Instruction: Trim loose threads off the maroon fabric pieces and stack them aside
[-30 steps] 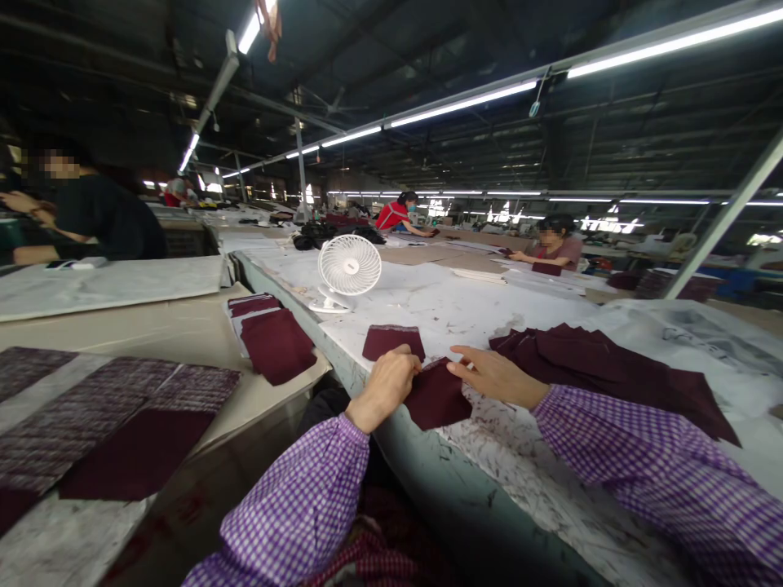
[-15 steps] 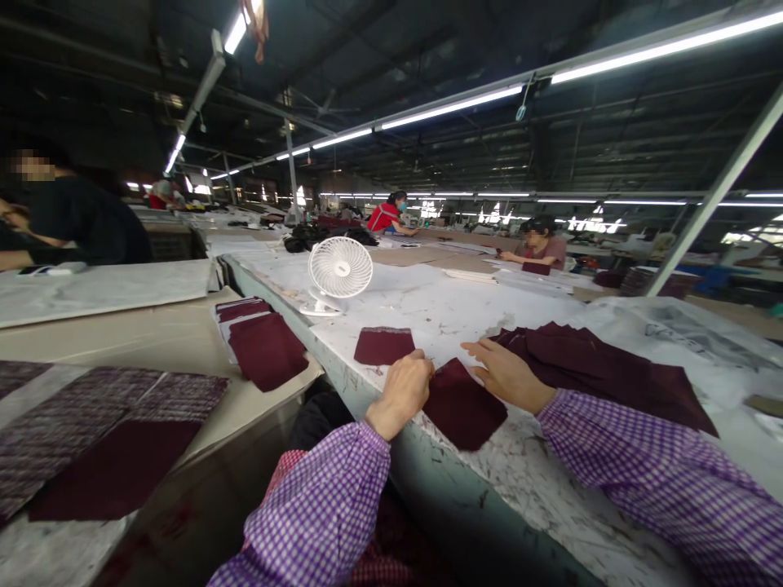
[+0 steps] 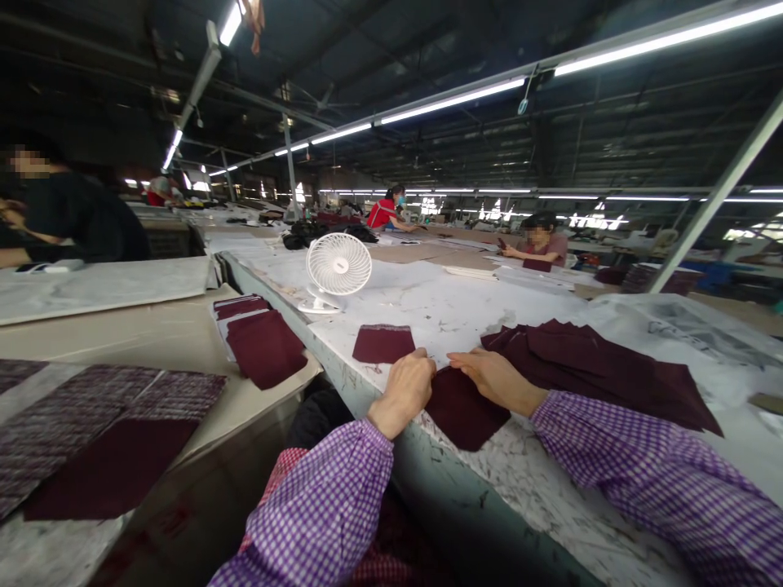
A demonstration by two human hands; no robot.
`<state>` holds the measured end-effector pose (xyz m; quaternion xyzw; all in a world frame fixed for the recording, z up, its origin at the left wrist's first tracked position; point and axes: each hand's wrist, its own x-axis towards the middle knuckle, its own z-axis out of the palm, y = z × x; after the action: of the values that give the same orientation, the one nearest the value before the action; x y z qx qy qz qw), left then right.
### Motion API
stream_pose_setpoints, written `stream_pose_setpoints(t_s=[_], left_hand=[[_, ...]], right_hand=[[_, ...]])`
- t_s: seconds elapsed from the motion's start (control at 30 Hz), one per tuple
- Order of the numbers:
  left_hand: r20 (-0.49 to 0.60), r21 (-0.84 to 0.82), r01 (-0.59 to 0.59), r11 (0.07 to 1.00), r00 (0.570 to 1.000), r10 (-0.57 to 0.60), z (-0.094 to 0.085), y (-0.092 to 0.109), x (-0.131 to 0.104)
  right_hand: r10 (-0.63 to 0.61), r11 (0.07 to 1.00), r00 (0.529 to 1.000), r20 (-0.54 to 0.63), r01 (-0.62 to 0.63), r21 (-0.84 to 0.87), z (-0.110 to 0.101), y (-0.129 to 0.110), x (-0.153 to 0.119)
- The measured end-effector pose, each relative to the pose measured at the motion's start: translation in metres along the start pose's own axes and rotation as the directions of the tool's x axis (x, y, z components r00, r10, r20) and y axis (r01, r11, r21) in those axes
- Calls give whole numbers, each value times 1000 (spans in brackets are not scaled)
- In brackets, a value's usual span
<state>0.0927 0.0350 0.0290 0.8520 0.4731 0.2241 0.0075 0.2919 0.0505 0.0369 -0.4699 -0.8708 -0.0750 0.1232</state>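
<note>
A dark maroon fabric piece [image 3: 468,414] lies at the near edge of the white table [image 3: 428,293]. My left hand [image 3: 409,383] has its fingers closed at the piece's upper left corner; what they pinch is too small to make out. At the top edge of the same piece rests my right hand [image 3: 493,377], its fingers stretched toward the left hand, with a small gap between the two. Just beyond my left hand is a smaller maroon piece [image 3: 383,343]. A heap of maroon pieces [image 3: 587,363] lies beside and behind my right hand.
A white fan [image 3: 338,264] stands farther back on the table. On the lower table at left are a maroon stack [image 3: 264,346] and speckled fabric [image 3: 79,416]. Clear plastic [image 3: 703,326] covers the right side. Several people are at tables beyond.
My right hand has moved left, over the top edge of the maroon piece and closer to my left hand. The left hand has barely moved.
</note>
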Motion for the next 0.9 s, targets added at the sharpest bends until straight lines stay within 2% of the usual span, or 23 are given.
stream_pose_setpoints(t_s=[0.17, 0.4, 0.57, 0.7, 0.8, 0.9], left_hand=[[1, 35, -42, 998, 999, 42, -2, 1, -6], [-5, 140, -65, 988, 998, 67, -9, -4, -15], [-5, 130, -20, 991, 1000, 21, -10, -11, -16], [8, 115, 11, 993, 1000, -12, -10, -5, -13], [8, 120, -4, 993, 1000, 3, -10, 0, -13], [11, 111, -11, 994, 1000, 9, -10, 2, -13]], right_hand=[[-66, 995, 998, 13, 65, 69, -2, 1, 1], [-70, 982, 997, 11, 67, 179, 1, -1, -1], [-103, 989, 989, 102, 92, 114, -17, 2, 7], [-60, 997, 998, -9, 61, 52, -29, -4, 11], [-101, 992, 995, 23, 100, 72, -25, -13, 9], [-51, 998, 999, 11, 51, 44, -16, -17, 6]])
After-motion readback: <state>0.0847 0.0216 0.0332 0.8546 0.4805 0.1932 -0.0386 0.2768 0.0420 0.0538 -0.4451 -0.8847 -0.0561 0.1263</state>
